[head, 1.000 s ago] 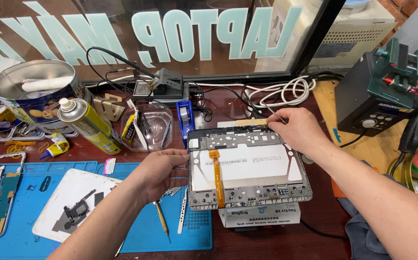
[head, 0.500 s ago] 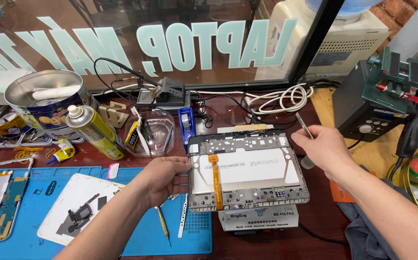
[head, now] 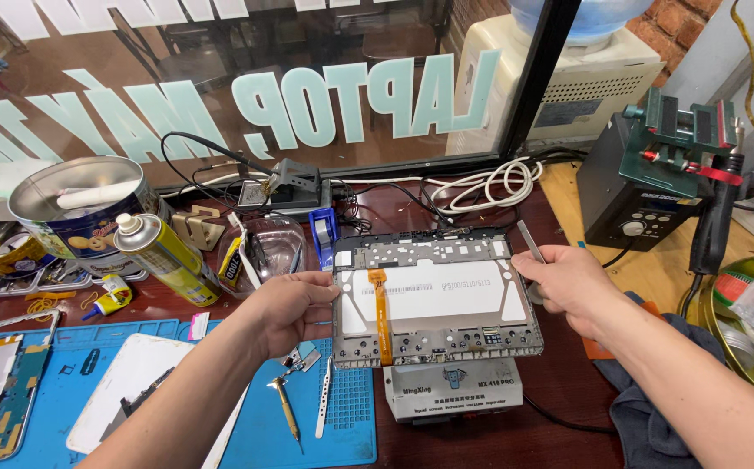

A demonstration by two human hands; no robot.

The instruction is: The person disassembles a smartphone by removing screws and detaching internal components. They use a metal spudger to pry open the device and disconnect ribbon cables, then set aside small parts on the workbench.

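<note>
An opened tablet frame (head: 436,302), grey with a white panel and an orange flex ribbon (head: 381,314), lies on a small grey heating-plate box (head: 452,389). My left hand (head: 286,308) grips the frame's left edge. My right hand (head: 566,282) sits at the frame's right edge and pinches a thin flat metal pry tool (head: 530,241) that points up and away from the frame.
A blue work mat (head: 268,426) holds a small screwdriver (head: 286,413), a flat metal strip (head: 322,408) and a white panel (head: 129,399). A yellow spray can (head: 158,256), a round tin (head: 73,217), white cable (head: 486,184), a black station (head: 646,195) and a dark cloth (head: 646,408) surround the frame.
My right hand has moved from the frame's top right corner down to its right edge, the pry tool still in it. My left hand has stayed on the left edge.
</note>
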